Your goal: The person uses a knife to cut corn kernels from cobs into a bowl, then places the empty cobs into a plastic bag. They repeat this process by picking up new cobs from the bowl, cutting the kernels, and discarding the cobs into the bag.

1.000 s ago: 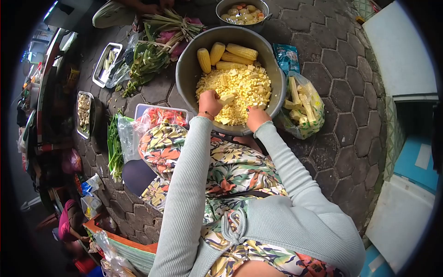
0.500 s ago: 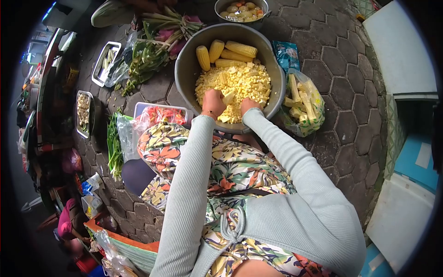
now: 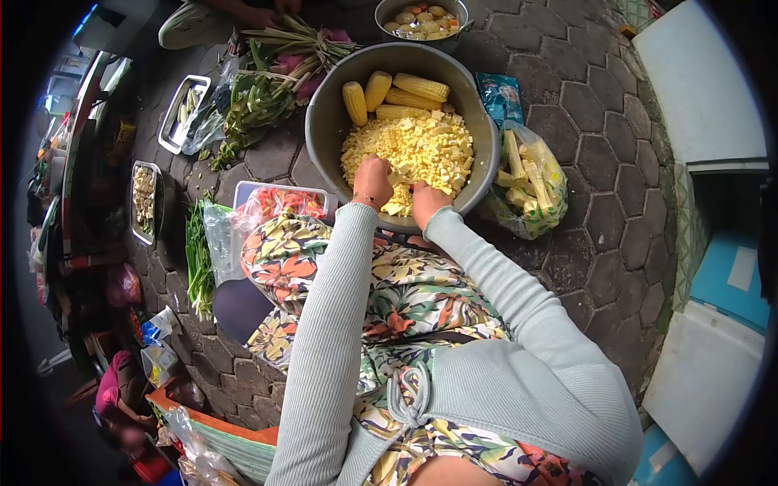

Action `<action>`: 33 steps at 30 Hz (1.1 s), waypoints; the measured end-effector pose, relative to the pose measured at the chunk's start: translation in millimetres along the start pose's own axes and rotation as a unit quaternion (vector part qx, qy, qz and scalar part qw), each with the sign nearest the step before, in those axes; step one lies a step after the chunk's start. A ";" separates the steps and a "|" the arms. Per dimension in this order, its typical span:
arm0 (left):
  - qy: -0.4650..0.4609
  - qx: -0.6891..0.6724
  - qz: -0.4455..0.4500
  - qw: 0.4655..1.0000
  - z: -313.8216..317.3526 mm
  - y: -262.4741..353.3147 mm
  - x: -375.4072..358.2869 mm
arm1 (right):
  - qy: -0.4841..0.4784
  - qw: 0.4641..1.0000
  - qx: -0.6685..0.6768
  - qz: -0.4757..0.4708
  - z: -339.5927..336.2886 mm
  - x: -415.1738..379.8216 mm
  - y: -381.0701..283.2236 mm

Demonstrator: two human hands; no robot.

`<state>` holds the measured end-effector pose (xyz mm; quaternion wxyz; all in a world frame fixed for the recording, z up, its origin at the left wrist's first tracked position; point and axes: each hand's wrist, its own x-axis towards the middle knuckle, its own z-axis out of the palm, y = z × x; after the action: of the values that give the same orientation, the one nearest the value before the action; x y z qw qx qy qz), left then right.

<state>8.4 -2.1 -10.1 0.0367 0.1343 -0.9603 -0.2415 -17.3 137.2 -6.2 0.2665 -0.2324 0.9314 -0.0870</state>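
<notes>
A large grey basin [image 3: 322, 146] holds loose yellow corn kernels mixed with pale yellow cut pieces [image 3: 421, 154]. Several whole peeled corn cobs [image 3: 421, 87] lie along its far side. Over the near left part of the mix is my left hand [image 3: 373, 183], its fingers curled and partly hidden behind the back of the hand. My right hand [image 3: 429, 202] is beside it, inside the near rim, its fingers bent down at the kernels. A small dark spot shows by its fingertips. What either hand grips, if anything, is too small or hidden to make out.
To the right lie a blue packet [image 3: 500, 97] and a plastic bag of stripped cobs [image 3: 535, 182]. A pot of peeled vegetables [image 3: 421, 23] stands beyond. Leafy greens [image 3: 259, 105], trays [image 3: 146, 202] and a tub of cut red pieces [image 3: 284, 201] sit left. Another person's hands [image 3: 271, 14] show at the top.
My right hand has moved slightly left and nearer to me, showing more of its back. The pale piece by my left fingers no longer shows there. The other person's hands show more.
</notes>
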 end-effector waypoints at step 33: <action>-0.013 -0.256 -0.301 0.919 -14.4 -15.9 8.7 | -0.100 0.991 -0.031 0.078 4.7 48.5 12.6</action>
<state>5.9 -24.6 -4.9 -0.0167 0.3998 -0.7807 -0.4801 -56.0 124.8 -35.8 0.3570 -0.1749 0.9175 -0.0131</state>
